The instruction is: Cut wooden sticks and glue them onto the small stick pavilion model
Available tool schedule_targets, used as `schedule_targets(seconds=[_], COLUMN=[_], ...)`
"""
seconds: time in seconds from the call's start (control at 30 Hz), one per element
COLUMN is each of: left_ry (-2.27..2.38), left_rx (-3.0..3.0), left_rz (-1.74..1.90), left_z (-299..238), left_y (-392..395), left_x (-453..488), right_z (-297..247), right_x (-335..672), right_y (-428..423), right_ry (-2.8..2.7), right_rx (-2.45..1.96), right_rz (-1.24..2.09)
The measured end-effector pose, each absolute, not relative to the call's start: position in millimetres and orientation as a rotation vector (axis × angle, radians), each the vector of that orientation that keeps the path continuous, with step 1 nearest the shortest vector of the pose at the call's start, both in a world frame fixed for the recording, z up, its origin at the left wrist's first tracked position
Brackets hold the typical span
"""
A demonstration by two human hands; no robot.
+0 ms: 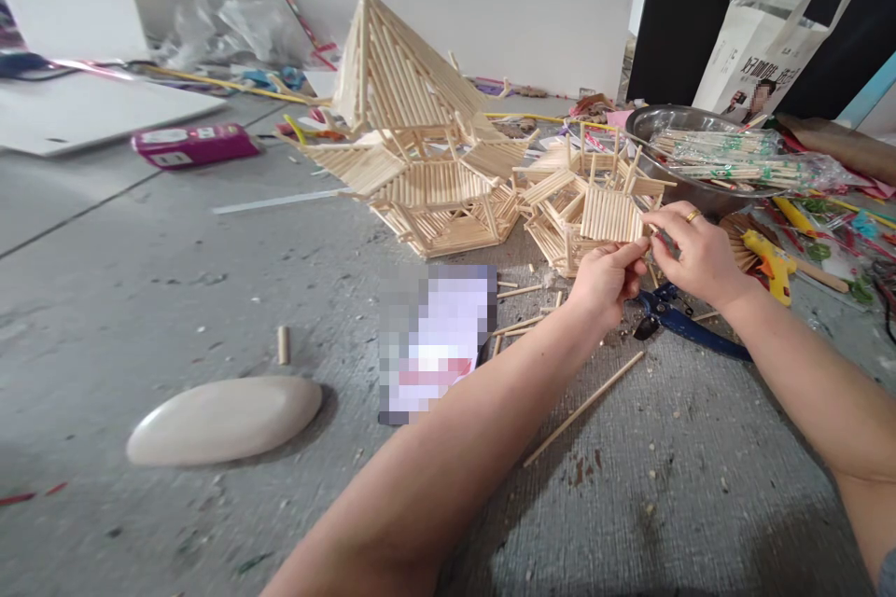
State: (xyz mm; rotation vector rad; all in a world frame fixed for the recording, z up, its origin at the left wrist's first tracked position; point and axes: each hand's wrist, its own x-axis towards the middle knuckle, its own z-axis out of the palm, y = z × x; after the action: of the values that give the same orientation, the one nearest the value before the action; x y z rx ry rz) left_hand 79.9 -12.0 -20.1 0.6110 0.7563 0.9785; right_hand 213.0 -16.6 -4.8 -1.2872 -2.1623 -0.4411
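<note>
A small wooden-stick model (609,215) with a slatted panel and upright posts stands just beyond my hands. My left hand (608,278) is closed in a pinch at the panel's lower right corner. Close by on its right, my right hand (700,252), with a ring on one finger, has its fingertips pinched at the panel's right edge. Whatever lies between the fingers is hidden or too small to name. Under the hands are blue-handled cutters (700,331). To the left rises a larger stick pavilion (434,177) with a tall pointed roof.
Loose sticks (584,409) lie near a phone (448,336). A yellow glue gun (770,263) and a metal bowl (690,196) of bagged sticks are at right, below a white tote bag (760,47). Leftward are a white oval object (224,420) and a purple pack (194,146).
</note>
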Motion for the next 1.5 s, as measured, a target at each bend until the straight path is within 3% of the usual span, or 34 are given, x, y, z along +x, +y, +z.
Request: schedule_targets(seconds=[0.3,1.5], left_ry=[0.776,0.758], left_rx=[0.639,0.606], left_rz=[0.978,1.006], left_z=[-20.3,-20.6], left_y=[-10.5,-8.0], left_x=[81.0,82.6], right_z=[-5.2,-7.3], right_x=[211.0,209.4], right_y=[-19.7,-19.2], right_ry=[-2.207,-2.224], right_rx=[-1.296,-1.287], right_rz=[-0.591,-0.605])
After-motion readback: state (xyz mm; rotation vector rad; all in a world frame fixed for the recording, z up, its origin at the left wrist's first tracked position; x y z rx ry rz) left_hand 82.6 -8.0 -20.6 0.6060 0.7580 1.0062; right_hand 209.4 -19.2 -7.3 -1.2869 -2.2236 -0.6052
